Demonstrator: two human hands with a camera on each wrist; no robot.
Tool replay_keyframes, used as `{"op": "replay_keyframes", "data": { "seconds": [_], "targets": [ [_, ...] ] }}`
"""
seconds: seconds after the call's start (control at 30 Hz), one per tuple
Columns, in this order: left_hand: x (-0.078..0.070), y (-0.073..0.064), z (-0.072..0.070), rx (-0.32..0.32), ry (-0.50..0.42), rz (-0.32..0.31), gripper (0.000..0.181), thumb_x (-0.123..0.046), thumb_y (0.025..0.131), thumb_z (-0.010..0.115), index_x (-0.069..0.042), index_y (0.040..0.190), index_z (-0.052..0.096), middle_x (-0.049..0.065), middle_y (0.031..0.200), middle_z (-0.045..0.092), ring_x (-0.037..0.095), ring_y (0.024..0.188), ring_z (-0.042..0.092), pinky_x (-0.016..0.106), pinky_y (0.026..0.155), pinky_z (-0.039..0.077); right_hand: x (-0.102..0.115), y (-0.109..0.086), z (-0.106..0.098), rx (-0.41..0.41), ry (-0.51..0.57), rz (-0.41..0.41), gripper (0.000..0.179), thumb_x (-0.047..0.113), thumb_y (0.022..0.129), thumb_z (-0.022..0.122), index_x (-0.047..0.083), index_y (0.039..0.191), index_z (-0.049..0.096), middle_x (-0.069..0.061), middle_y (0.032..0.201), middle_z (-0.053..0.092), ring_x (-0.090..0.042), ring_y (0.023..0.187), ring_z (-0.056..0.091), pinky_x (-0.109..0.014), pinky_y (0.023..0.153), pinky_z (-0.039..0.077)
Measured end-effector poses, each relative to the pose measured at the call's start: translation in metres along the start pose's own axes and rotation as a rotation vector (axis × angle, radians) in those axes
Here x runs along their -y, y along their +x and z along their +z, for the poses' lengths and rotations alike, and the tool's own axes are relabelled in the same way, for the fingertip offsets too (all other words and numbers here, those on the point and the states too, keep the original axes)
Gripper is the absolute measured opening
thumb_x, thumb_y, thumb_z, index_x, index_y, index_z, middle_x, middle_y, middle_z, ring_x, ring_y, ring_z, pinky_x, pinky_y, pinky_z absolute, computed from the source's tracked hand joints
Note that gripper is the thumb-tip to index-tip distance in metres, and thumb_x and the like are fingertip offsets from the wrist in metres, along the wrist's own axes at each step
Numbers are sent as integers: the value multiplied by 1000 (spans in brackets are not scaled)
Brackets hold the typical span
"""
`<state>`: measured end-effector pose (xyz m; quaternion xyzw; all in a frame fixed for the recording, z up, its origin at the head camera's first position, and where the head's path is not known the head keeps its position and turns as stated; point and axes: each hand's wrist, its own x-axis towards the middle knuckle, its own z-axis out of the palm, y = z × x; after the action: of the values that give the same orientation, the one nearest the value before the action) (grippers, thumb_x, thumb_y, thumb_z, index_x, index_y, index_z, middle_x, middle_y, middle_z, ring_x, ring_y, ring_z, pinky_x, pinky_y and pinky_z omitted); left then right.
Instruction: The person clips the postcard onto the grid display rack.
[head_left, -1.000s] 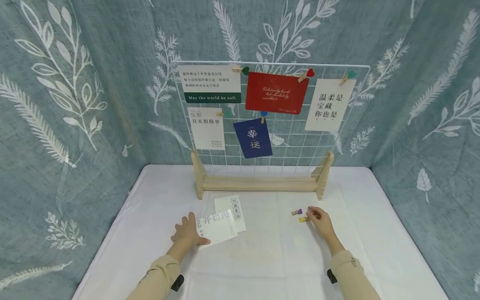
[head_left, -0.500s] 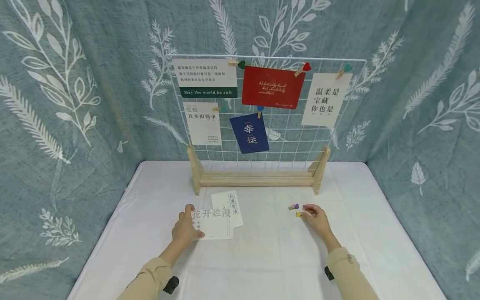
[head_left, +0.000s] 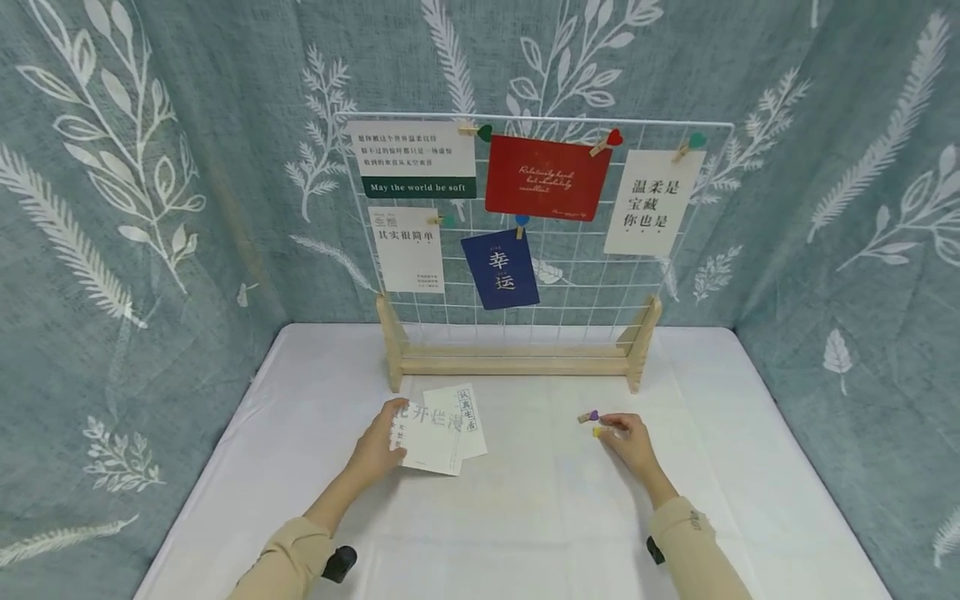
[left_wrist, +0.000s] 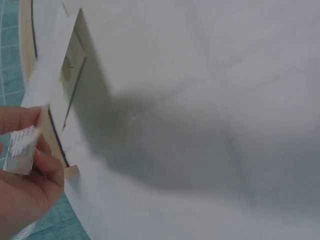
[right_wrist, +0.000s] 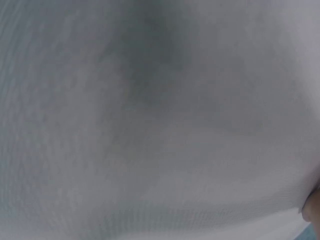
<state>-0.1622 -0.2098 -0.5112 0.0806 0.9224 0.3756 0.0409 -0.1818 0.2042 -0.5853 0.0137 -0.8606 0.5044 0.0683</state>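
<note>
My left hand (head_left: 380, 444) grips a white card (head_left: 427, 446) with large grey characters by its left edge, fingers on top and thumb at the bottom. The card is raised and tilted, its lower edge off the table in the left wrist view. Beneath and behind it lies a second white card (head_left: 472, 417) with boxed blue characters. My right hand (head_left: 633, 442) pinches a small clothespin with a yellow end (head_left: 597, 432); its wooden part is hidden by the fingers. Just behind lies a clothespin with a purple heart (head_left: 588, 417). The right wrist view shows mostly blurred cloth and a fingertip.
A white wire grid (head_left: 570, 292) on a wooden stand (head_left: 517, 366) stands at the back. Clipped to it are several cards, among them a red card (head_left: 547, 177) and a blue card (head_left: 501, 268). Patterned curtains surround the white table (head_left: 510, 533).
My left hand has taken the top card by its left edge and raised it, tilting it. The right fingers have closed on the yellow clothespin, which has shifted slightly left.
</note>
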Motion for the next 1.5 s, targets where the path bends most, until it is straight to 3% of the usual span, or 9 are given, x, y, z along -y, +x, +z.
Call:
{"op": "replay_keyframes", "data": {
  "seconds": [0.07,0.33,0.47,0.63,0.73,0.9,1.0,1.2,1.5],
  "targets": [
    [-2,1,-3,-4,-23,16,72,13,77,62,-4,139,30,32,137,41,29,85,58,38,72,52,0,0,1,16,-6,4,23,0,85,63,-10,106,61,-26,109,56,-36,105,48,-45,97,39],
    [-9,8,-6,-36,-224,43,43,5,83,64,-2,122,48,30,116,57,14,51,52,38,50,53,2,-1,1,18,10,23,22,2,86,63,-10,103,62,-26,111,52,-37,106,47,-46,96,36],
    [-15,13,-6,-86,-324,48,50,7,82,65,-2,126,44,31,113,58,14,55,57,38,51,55,2,0,1,12,0,1,20,2,84,65,-9,101,63,-25,107,54,-34,103,47,-40,93,37],
    [-24,18,-8,-147,-400,36,66,11,81,64,-3,137,32,31,105,61,20,58,61,34,52,55,3,4,2,-6,13,-43,21,2,83,66,-10,100,63,-27,105,55,-37,103,48,-43,93,39],
    [-29,21,-8,-155,-437,1,68,11,81,64,-2,138,29,32,104,61,15,57,61,28,52,55,1,7,3,-11,-6,-13,24,2,84,66,-10,104,62,-26,106,56,-34,102,49,-39,92,39],
    [-36,27,-7,-186,-501,-41,52,9,83,63,5,130,41,32,102,62,5,59,59,17,52,51,4,15,4,-54,-61,97,32,10,89,62,-8,115,58,-21,100,57,-20,88,49,-26,78,40],
    [-41,31,-7,-195,-522,-49,42,8,84,63,7,123,48,31,103,62,2,58,57,14,51,50,10,19,4,-59,-126,162,36,18,89,60,-6,117,57,-17,93,56,-21,83,48,-31,74,38],
    [-52,38,-12,-213,-535,-63,30,2,87,62,8,115,53,28,102,64,1,61,57,13,53,49,23,20,3,15,-216,306,34,19,90,57,3,119,54,-17,102,51,-37,99,43,-52,85,34],
    [-63,57,-12,-273,-607,-106,22,-3,89,62,9,106,56,23,97,69,-2,57,55,11,50,46,31,23,0,116,-272,302,31,12,90,56,6,121,54,-30,121,51,-52,113,40,-65,93,30]
  ]
}}
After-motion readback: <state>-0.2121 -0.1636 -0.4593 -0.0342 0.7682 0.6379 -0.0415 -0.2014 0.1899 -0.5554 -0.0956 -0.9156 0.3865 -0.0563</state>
